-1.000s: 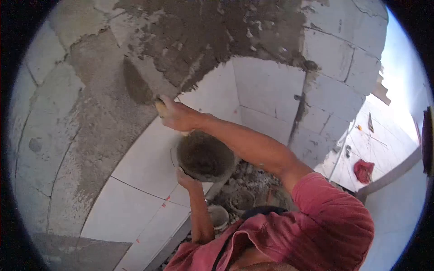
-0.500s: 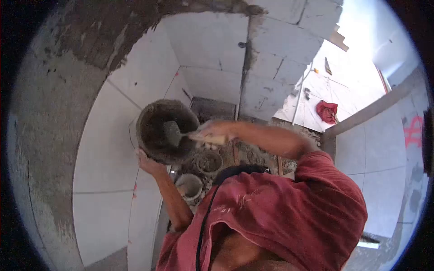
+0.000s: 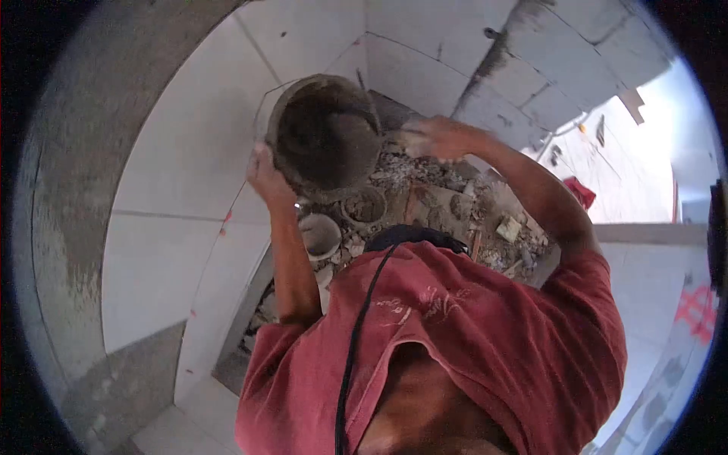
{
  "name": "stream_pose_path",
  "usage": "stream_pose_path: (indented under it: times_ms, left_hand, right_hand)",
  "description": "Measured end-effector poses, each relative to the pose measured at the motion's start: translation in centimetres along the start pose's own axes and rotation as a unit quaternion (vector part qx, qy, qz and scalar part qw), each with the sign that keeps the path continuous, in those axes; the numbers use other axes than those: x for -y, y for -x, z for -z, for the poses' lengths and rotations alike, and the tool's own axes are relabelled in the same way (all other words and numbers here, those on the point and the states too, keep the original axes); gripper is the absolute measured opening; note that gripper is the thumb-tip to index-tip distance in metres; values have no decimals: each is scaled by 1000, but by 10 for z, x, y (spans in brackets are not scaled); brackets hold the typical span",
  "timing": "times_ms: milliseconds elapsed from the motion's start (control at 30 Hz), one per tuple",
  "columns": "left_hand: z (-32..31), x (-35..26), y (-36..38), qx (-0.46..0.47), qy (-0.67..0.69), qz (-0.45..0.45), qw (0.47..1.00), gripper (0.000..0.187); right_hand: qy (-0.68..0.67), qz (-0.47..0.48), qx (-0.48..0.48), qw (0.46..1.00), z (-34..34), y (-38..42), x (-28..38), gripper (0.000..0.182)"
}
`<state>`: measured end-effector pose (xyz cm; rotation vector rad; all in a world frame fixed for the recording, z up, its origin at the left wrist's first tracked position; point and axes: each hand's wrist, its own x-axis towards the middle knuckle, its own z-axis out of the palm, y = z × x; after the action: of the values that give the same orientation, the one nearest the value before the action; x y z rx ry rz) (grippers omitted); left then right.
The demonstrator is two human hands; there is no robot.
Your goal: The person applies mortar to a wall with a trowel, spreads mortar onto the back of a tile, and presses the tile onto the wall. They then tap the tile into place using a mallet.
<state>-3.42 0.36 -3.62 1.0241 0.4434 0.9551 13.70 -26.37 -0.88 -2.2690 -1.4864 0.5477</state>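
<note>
A mortar-crusted bucket [image 3: 327,182] is tilted so that its mouth faces me, with wet grey mortar inside. My left hand [image 3: 271,178] is closed on the left side of its rim. To the right of the bucket, my right hand [image 3: 447,139] is wrapped around the pale handle of a trowel [image 3: 412,142]. Motion blurs the trowel, and its blade is hard to tell from the grey mortar in the bucket.
Below the bucket stand two smaller containers, one pale [image 3: 319,236] and one dark [image 3: 364,206]. Rubble [image 3: 485,220] covers the floor. Tiled walls [image 3: 189,152] rise close on the left and ahead; a red bag [image 3: 581,192] lies at right.
My right hand and the trowel have moved rightward, away from the bucket's mouth. My left hand still grips the bucket. The view has shifted, so the bucket appears higher and farther right.
</note>
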Motion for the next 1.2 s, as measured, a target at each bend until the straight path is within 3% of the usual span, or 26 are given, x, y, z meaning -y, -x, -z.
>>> stream_pose_path:
  times_ms: [67, 100, 167, 300, 400, 467, 500, 533, 567, 600, 633, 667, 900, 1000, 1067, 1133, 1200]
  left_hand:
    - [4, 4, -6, 38, -68, -14, 997, 27]
    - [-4, 1, -5, 38, -70, -18, 997, 27]
    - [-23, -14, 2, 64, -143, -58, 986, 29]
    - [-30, -19, -8, 70, -261, -10, 963, 32]
    - [-38, -25, -12, 69, -216, -53, 972, 32]
    - [-39, -31, -14, 100, -194, -59, 974, 29]
    - [-37, -33, -17, 105, -194, -63, 973, 29]
    - [-34, -36, -23, 95, -120, -40, 987, 28]
    - [-27, -38, -24, 80, -45, -12, 996, 29]
    - [-25, -40, -23, 75, -44, -18, 996, 29]
    - [-26, -39, -21, 79, 5, -11, 997, 30]
    - [-24, -38, -20, 86, 51, 0, 995, 32]
    - [-36, -34, -32, 109, -38, -98, 988, 30]
    - [-34, -32, -24, 81, -67, -60, 993, 28]
    - [-50, -32, -20, 104, -69, -97, 987, 27]
    - [-46, -30, -27, 108, -60, -100, 987, 26]
    - [-41, -28, -35, 107, -48, -106, 987, 26]
  right_hand:
    - [147, -32, 93, 984, 24, -9, 20, 50]
    - [147, -28, 91, 985, 27, -16, 28, 50]
    - [309, -67, 76, 946, 24, -22, 48, 41]
    - [343, -28, 46, 938, -9, -36, 32, 40]
    - [350, -26, -9, 937, -26, -37, 57, 32]
    - [314, 23, 91, 945, -19, -32, 80, 36]
    - [314, 20, 85, 945, -23, -29, 74, 36]
    - [154, 73, -6, 985, -25, -28, 65, 37]
    - [-14, 126, -88, 988, -32, -27, 57, 38]
    - [-11, 133, -87, 987, -19, -26, 67, 38]
    - [-130, -18, -36, 991, 3, -21, 84, 42]
    - [-247, -172, 17, 953, 13, -18, 94, 47]
    - [-130, -104, -23, 986, -22, -4, 48, 53]
    - [-209, -101, -77, 970, -6, -4, 75, 53]
    - [-326, -230, -25, 917, 29, -20, 104, 51]
    - [-373, -180, -27, 910, -1, -26, 74, 49]
    - [-217, -106, 2, 970, -23, -21, 52, 46]
